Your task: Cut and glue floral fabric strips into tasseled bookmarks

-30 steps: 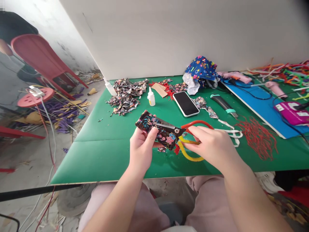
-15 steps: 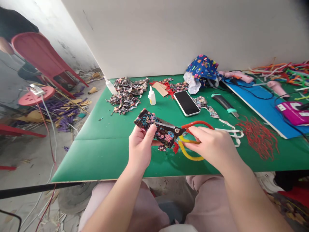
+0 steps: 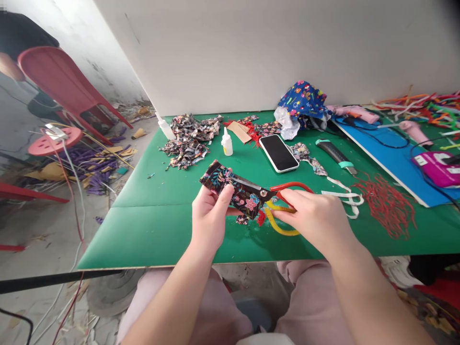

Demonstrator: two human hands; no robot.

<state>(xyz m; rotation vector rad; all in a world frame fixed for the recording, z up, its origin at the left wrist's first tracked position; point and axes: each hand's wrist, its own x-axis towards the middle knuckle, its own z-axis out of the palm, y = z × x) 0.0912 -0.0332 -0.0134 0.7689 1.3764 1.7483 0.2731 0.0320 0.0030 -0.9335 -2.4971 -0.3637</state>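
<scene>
Black floral-print fabric strip (image 3: pixel 247 201) is held above the green tabletop (image 3: pixel 143 235), pinched thumb-over-fingers in the seated person's left hand (image 3: pixel 211 211). The right hand (image 3: pixel 312 207), to the strip's right, is curled around red-and-yellow-handled scissors (image 3: pixel 263 193), blade along the fabric.

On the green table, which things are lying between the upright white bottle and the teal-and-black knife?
From the bottle toward the knife, the head view shows the phone, then patterned fabric scraps beside its right edge.
</scene>
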